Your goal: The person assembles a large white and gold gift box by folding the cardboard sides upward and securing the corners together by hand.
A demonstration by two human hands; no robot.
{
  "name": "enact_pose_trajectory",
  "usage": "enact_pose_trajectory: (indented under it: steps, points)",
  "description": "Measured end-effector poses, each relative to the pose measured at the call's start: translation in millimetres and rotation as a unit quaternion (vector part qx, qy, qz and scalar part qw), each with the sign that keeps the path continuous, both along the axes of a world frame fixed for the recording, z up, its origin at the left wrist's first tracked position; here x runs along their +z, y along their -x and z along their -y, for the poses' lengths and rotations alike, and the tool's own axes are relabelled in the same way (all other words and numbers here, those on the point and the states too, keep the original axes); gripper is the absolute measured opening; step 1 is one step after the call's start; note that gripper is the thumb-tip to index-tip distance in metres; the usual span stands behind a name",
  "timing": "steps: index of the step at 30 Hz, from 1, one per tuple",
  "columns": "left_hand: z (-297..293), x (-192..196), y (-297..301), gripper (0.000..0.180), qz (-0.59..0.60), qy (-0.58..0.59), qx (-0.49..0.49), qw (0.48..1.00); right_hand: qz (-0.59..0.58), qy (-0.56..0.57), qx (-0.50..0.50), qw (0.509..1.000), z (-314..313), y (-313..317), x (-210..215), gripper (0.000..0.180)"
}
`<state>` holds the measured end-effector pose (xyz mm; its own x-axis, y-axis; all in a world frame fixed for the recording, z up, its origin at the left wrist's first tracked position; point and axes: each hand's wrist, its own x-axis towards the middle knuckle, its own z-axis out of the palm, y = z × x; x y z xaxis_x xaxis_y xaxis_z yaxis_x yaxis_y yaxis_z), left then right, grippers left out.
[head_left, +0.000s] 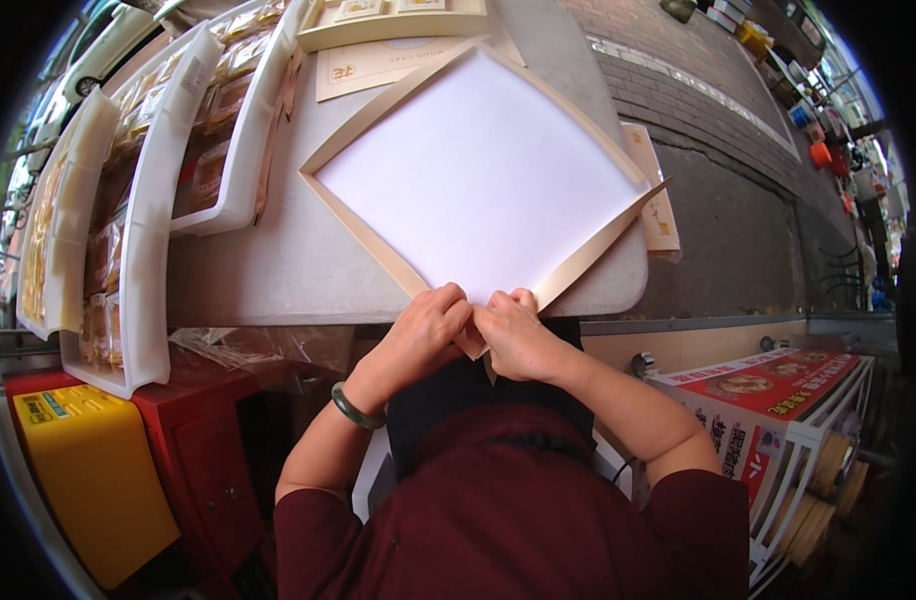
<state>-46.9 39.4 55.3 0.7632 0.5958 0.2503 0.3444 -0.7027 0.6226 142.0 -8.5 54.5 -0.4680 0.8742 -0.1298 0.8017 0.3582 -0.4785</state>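
Observation:
A shallow cardboard box with a white inside and cream walls lies cornerwise on the table, one corner toward me. My left hand pinches the wall on the left of that near corner. On the other side of the corner, my right hand grips the right wall, its knuckles beside the left hand's. Both hands are closed, and the corner flaps poke out below them. At the box's right corner, a wall end sticks out past the joint. My fingertips are partly hidden behind the cardboard.
White plastic trays of wrapped pastries stand at the left. Behind the box are a flat printed card and another cream box. A packaged cream box sits by the table's right edge. A yellow box and red cabinet stand below left.

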Motion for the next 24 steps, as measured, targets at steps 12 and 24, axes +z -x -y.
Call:
enact_pose_trajectory:
  steps: [12, 24]
  points:
    - [-2, -3, 0, 0.032, 0.002, -0.014, -0.001, 1.000, 0.046, 0.017, -0.001, 0.999, 4, 7, 9, 0.020]
    - [-3, 0, -2, 0.029, 0.004, 0.009, -0.001, 1.000, -0.087, -0.042, -0.060, 0.994, 8, -2, -5, 0.018]
